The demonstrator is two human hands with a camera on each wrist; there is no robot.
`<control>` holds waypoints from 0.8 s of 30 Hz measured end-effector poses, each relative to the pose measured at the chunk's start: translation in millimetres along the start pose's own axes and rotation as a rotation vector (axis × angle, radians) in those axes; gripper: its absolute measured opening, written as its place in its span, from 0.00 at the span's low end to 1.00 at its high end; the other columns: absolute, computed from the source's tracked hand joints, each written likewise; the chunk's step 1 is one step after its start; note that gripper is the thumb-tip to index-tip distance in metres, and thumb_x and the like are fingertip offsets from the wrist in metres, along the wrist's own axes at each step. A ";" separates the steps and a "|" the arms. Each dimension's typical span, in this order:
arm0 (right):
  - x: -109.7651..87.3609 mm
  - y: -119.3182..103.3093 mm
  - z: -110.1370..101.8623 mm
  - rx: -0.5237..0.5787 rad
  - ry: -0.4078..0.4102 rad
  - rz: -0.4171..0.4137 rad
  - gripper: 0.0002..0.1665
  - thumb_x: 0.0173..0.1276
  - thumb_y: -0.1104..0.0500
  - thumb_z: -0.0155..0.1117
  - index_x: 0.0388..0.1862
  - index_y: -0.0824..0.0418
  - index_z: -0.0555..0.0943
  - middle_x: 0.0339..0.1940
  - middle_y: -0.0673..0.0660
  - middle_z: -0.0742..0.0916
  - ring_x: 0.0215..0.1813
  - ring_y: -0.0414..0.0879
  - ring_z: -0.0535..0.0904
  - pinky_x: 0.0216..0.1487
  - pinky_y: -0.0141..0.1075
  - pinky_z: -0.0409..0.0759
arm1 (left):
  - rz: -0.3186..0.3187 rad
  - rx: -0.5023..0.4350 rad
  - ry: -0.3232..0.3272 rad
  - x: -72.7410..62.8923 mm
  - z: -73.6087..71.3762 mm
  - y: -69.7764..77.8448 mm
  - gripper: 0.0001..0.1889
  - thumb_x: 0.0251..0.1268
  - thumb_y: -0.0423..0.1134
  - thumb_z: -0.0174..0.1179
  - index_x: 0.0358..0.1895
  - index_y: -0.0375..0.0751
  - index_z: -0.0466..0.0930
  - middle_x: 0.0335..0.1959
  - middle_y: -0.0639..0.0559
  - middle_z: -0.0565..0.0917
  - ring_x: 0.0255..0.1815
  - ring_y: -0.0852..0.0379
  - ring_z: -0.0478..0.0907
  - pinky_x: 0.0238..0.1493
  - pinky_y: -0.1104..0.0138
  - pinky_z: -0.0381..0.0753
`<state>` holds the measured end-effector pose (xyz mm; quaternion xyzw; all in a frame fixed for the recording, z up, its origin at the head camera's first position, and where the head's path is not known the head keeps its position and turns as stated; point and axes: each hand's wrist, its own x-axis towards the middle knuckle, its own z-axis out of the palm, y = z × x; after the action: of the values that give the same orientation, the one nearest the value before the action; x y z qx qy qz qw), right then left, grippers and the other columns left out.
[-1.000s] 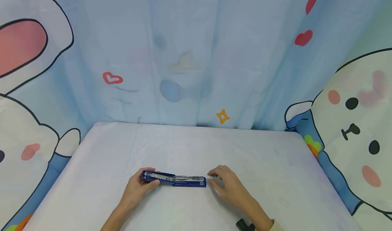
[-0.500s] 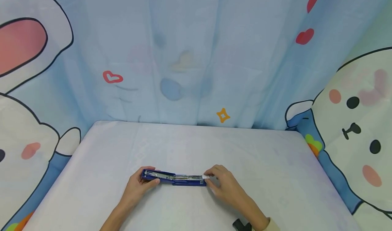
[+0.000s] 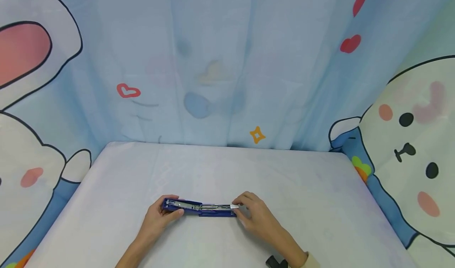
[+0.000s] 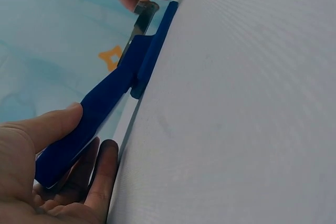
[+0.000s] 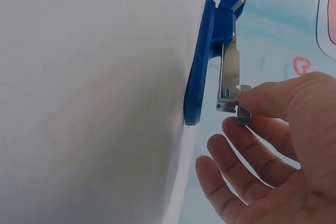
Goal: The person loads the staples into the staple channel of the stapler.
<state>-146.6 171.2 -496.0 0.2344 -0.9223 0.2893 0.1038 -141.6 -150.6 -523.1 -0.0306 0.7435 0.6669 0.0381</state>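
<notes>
A blue stapler point(image 3: 217, 213) lies folded open on the white table, its cover swung back to the left and its metal staple channel point(image 5: 229, 72) exposed. My left hand point(image 3: 155, 220) grips the cover, thumb on the near side and fingers behind and under it. Between thumb and index finger, my right hand point(image 3: 257, 214) pinches a short silver strip of staples point(image 5: 243, 115). That strip sits right at the channel's right end, overlapping it in the head view. The other right fingers are loosely bent beside the base in the right wrist view.
The table point(image 3: 302, 181) has a white cover. A small black object point(image 3: 275, 262) shows by the right forearm at the lower edge. Behind the table hangs a blue curtain point(image 3: 213, 42) with cartoon prints.
My right hand has shifted left with the staple strip, from just beyond the stapler's right end to over the channel. The left hand keeps its grip on the cover.
</notes>
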 end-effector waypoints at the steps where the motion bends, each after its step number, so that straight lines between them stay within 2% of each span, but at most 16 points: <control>1: 0.4 -0.4 0.4 -0.001 0.006 -0.002 0.11 0.67 0.64 0.77 0.45 0.53 0.87 0.46 0.45 0.88 0.48 0.38 0.82 0.49 0.34 0.87 | 0.003 -0.004 -0.006 0.2 -0.1 0.0 0.27 0.61 0.31 0.76 0.64 0.34 0.80 0.60 0.35 0.86 0.50 0.68 0.86 0.49 0.78 0.84; 11: 2.1 -0.8 5.3 0.011 0.021 -0.022 0.09 0.67 0.64 0.76 0.45 0.56 0.88 0.44 0.46 0.88 0.45 0.39 0.84 0.47 0.33 0.86 | -0.020 -0.017 -0.016 0.9 -0.7 0.4 0.28 0.61 0.31 0.76 0.64 0.35 0.79 0.61 0.38 0.86 0.51 0.68 0.85 0.51 0.78 0.84; 17: 3.5 0.0 7.1 0.046 0.019 -0.053 0.10 0.68 0.65 0.76 0.46 0.57 0.88 0.44 0.46 0.88 0.45 0.38 0.84 0.46 0.33 0.87 | -0.021 -0.018 -0.020 -0.2 -1.6 0.7 0.28 0.61 0.32 0.76 0.65 0.36 0.79 0.61 0.38 0.86 0.52 0.67 0.86 0.52 0.78 0.84; 24: 4.5 -1.4 7.5 0.044 0.017 -0.053 0.10 0.68 0.65 0.76 0.46 0.56 0.88 0.44 0.46 0.88 0.44 0.36 0.83 0.46 0.32 0.87 | -0.018 -0.018 -0.017 -0.9 -1.6 2.7 0.28 0.62 0.32 0.75 0.65 0.35 0.79 0.61 0.38 0.86 0.53 0.67 0.86 0.52 0.78 0.84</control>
<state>-150.2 164.2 -499.9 0.2584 -0.9083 0.3087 0.1140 -141.0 -151.8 -520.1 -0.0320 0.7368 0.6734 0.0501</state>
